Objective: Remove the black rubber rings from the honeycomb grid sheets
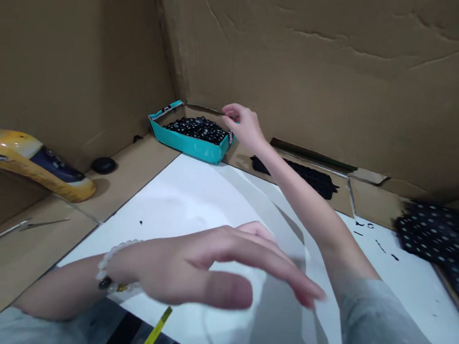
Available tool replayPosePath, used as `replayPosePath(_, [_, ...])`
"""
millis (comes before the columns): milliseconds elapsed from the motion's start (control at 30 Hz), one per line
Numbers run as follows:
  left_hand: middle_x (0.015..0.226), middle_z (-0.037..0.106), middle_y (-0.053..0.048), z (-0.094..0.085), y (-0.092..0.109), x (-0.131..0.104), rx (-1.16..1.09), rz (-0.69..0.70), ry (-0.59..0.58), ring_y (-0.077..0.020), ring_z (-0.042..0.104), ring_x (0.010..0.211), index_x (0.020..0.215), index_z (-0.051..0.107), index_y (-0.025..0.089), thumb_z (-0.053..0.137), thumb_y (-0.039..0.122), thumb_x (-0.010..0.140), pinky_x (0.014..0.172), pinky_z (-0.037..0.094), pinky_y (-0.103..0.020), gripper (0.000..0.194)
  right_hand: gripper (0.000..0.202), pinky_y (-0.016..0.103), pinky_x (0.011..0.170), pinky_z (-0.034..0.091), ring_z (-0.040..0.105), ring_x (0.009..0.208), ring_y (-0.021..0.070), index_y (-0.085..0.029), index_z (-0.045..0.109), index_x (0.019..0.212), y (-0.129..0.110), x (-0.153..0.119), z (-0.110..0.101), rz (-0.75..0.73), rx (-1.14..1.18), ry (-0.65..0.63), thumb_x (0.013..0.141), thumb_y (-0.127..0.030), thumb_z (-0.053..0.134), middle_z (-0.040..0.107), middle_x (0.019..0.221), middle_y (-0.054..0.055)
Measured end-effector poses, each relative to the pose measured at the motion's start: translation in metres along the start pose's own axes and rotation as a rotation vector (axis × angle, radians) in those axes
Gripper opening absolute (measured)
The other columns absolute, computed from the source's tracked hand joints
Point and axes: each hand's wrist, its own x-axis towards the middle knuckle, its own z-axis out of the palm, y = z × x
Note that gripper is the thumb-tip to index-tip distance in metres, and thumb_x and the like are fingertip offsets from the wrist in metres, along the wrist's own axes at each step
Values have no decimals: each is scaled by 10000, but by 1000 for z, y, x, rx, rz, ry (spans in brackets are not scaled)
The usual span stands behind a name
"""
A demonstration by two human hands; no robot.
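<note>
My right hand (pixel 245 126) reaches to the far right corner of a small teal box (pixel 191 146). Its thumb and fingertips are pinched together at the rim, and what lies between them, if anything, is too small to make out. Inside the box is a heap of black fabric with white dots (pixel 197 128). In the foreground, my left hand (pixel 205 269) hovers above a white board (pixel 150 197) with its fingers stretched out and holding nothing. A beaded bracelet (pixel 104 268) circles the left wrist.
A yellow bottle (pixel 33 157), a round black object (pixel 103 165) and metal scissors or tweezers (pixel 19 226) lie at left. Black fabric (pixel 309 180) lies along the back. Dotted black fabric (pixel 441 233) and dark scraps (pixel 394 257) are at right. Cardboard walls (pixel 322 68) enclose the table.
</note>
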Motion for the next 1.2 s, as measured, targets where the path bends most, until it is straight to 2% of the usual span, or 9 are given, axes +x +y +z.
replayPosePath(167, [1231, 692, -58, 14, -78, -5, 68, -255, 118, -224, 579, 1178, 1289, 652, 290, 450, 436, 1000, 1044, 443, -366, 381, 248, 380, 935, 494, 665, 1032, 247, -209, 726, 1050, 22, -98, -73, 14, -303, -215, 921, -305, 537, 739, 1084, 72])
replayPosePath(233, [1186, 699, -82, 22, -113, -14, 150, -332, 208, -237, 596, 1148, 1196, 699, 251, 473, 435, 984, 1036, 451, -388, 360, 233, 348, 892, 510, 678, 1019, 242, -235, 748, 1008, 44, -152, -107, 149, -449, -337, 899, -279, 547, 750, 1089, 48])
replayPosePath(333, [1159, 698, -84, 29, -149, -15, 172, -388, 234, -240, 623, 1105, 1161, 711, 247, 469, 472, 967, 980, 492, -377, 384, 289, 326, 857, 519, 694, 988, 238, -245, 767, 996, 73, -225, -168, 436, -640, -300, 906, -268, 494, 761, 1078, 51])
replayPosePath(533, [1138, 709, -86, 44, -147, 11, 260, -376, 157, -277, 635, 1093, 1162, 723, 256, 468, 545, 928, 978, 500, -399, 452, 343, 348, 826, 516, 681, 1000, 283, -243, 762, 1061, 82, -347, -311, 912, -985, 124, 894, -375, 493, 757, 1078, 92])
replayPosePath(667, [1155, 698, -90, 60, -133, 24, 300, -291, 87, -287, 625, 1095, 1193, 712, 271, 464, 546, 932, 961, 500, -398, 453, 358, 400, 885, 501, 639, 1080, 314, -220, 727, 1140, 76, -416, -376, 1046, -1128, 298, 883, -332, 504, 718, 1156, 126])
replayPosePath(767, [1153, 693, -101, 71, -132, 33, 316, -239, 68, -295, 604, 1112, 1208, 705, 265, 479, 537, 929, 957, 494, -408, 451, 486, 458, 916, 491, 563, 1192, 370, -157, 624, 1313, 78, -450, -398, 1166, -1230, 267, 845, -270, 558, 625, 1285, 217])
replayPosePath(867, [1154, 694, -99, 79, -138, 41, 299, -240, 94, -294, 597, 1115, 1196, 710, 261, 478, 529, 927, 943, 500, -408, 445, 566, 461, 975, 466, 509, 1264, 368, -129, 530, 1408, 86, -466, -405, 1125, -1205, 171, 866, -289, 562, 536, 1403, 232])
replayPosePath(967, [1157, 701, -95, 84, -144, 45, 300, -248, 131, -287, 611, 1111, 1151, 727, 249, 484, 536, 920, 965, 492, -395, 442, 527, 377, 1006, 452, 552, 1224, 303, -169, 579, 1363, 95, -468, -403, 1024, -1045, 28, 892, -406, 570, 592, 1372, 159])
replayPosePath(1200, [1156, 715, -108, 78, -158, 44, 258, -292, 244, -292, 638, 1083, 1145, 735, 215, 514, 539, 881, 951, 498, -373, 473, 593, 427, 1006, 440, 524, 1224, 337, -195, 616, 1331, 111, -466, -411, 1195, -1077, 75, 832, -511, 665, 564, 1356, 197])
